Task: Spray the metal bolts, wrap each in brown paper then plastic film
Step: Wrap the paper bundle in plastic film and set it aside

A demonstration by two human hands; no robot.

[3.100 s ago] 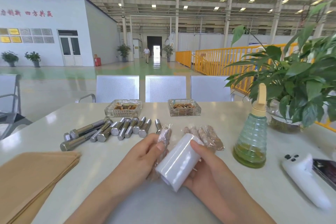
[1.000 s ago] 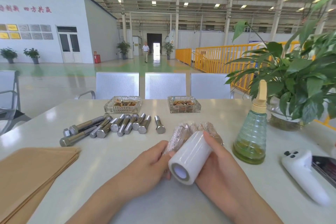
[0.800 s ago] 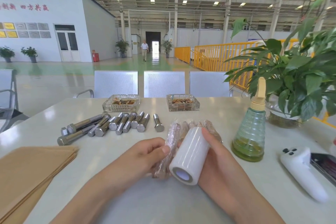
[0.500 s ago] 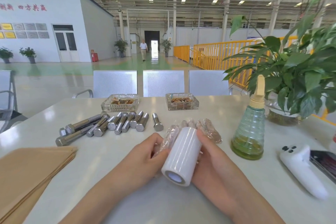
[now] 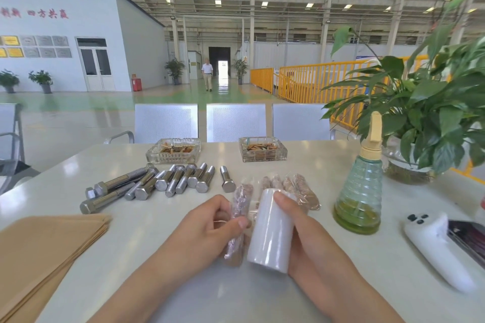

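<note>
My left hand (image 5: 210, 225) grips a bolt wrapped in brown paper and clear film (image 5: 240, 207), held upright just above the white table (image 5: 126, 249). My right hand (image 5: 301, 233) holds the white roll of plastic film (image 5: 270, 233) right beside it, thumb on the roll's top. A strip of film runs between roll and bolt. Several bare metal bolts (image 5: 157, 183) lie in a row at the back left. Several wrapped bolts (image 5: 296, 189) lie behind the roll. A green spray bottle (image 5: 360, 191) stands at the right.
A stack of brown paper sheets (image 5: 44, 246) lies at the near left. Two glass ashtrays (image 5: 174, 151) (image 5: 262, 149) sit at the table's far edge. At the right are a potted plant (image 5: 430, 123), a white controller (image 5: 435, 246) and a phone (image 5: 469, 236).
The wrapped bolt and the film roll have kept turning against each other in my hands. They sit a little lower and nearer than a second ago.
</note>
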